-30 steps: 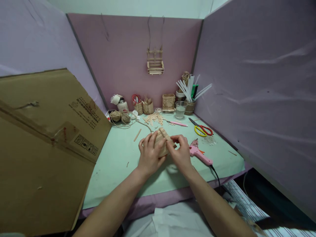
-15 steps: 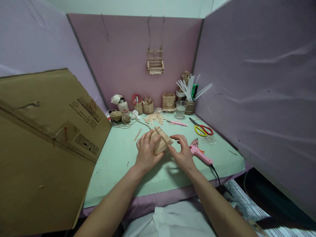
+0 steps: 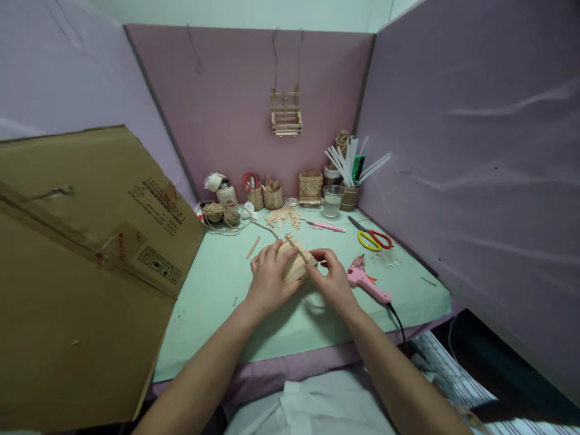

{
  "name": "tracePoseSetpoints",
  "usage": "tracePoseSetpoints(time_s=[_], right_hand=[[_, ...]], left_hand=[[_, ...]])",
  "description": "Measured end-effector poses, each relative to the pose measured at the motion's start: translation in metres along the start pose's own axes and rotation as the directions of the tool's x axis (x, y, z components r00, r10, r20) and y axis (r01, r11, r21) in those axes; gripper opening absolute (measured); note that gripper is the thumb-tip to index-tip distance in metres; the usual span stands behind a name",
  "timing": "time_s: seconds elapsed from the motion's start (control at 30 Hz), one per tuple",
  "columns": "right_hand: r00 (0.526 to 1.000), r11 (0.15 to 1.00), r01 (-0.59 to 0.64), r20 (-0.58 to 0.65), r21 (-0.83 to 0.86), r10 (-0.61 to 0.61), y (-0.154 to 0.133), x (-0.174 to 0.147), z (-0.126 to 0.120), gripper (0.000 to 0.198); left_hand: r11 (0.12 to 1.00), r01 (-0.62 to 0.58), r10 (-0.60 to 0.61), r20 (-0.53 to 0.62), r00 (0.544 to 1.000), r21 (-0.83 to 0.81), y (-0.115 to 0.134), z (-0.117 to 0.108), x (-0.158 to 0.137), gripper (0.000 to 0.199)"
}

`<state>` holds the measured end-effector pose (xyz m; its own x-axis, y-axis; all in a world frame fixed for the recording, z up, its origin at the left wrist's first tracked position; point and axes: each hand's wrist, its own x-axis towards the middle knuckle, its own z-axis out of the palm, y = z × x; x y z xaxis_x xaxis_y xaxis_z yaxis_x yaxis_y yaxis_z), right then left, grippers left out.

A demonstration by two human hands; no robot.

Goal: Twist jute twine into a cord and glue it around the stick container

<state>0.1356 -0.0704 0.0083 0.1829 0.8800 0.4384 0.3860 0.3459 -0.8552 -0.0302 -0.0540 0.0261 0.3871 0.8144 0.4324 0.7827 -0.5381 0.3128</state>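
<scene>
Just in front of me is a small craft-stick piece, pale wood with a braided twine trim along its upper edge. My left hand is closed around its left side, thumb across the top. At the right end of the trim, the thumb and fingers of my right hand pinch the corner of the piece. Twine runs from the piece back to the balls of twine. My fingers hide part of the wood.
A pink glue gun lies right of my right hand, with scissors behind it. Farther back are loose craft sticks, a pink-handled craft knife and a plastic cup. A cardboard sheet stands at left.
My right hand's fingers have shifted slightly left and curled closer onto the corner of the piece. The left hand keeps its hold almost unchanged.
</scene>
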Motion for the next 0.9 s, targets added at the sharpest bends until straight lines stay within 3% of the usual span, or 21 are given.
tracePoseSetpoints(time_s=[0.17, 0.3, 0.43, 0.6, 0.9], right_hand=[[0.992, 0.995, -0.084, 0.101, 0.048, 0.079, 0.008, 0.002, 0.000, 0.022], [0.985, 0.995, -0.092, 0.146, 0.026, 0.087, 0.017, -0.004, 0.001, 0.022], [0.994, 0.998, -0.009, 0.105, -0.057, 0.015, 0.019, -0.011, -0.001, 0.025], [0.973, 0.945, 0.232, 0.053, -0.230, -0.226, 0.013, -0.017, -0.003, 0.035], [0.957, 0.878, 0.289, 0.153, -0.381, -0.248, 0.007, -0.011, 0.000, 0.027]], left_hand=[[0.999, -0.003, -0.003, 0.154, 0.988, 0.044, 0.002, -0.018, 0.009, 0.063], [0.992, -0.073, 0.050, 0.208, 0.977, 0.103, 0.001, -0.021, 0.010, 0.060], [0.986, -0.128, 0.109, 0.163, 0.981, 0.106, -0.005, -0.015, 0.006, 0.059], [0.985, -0.164, 0.162, 0.046, 0.986, 0.045, -0.011, -0.009, 0.002, 0.050], [0.973, -0.231, 0.230, -0.028, 0.973, -0.023, -0.018, -0.003, 0.001, 0.028]])
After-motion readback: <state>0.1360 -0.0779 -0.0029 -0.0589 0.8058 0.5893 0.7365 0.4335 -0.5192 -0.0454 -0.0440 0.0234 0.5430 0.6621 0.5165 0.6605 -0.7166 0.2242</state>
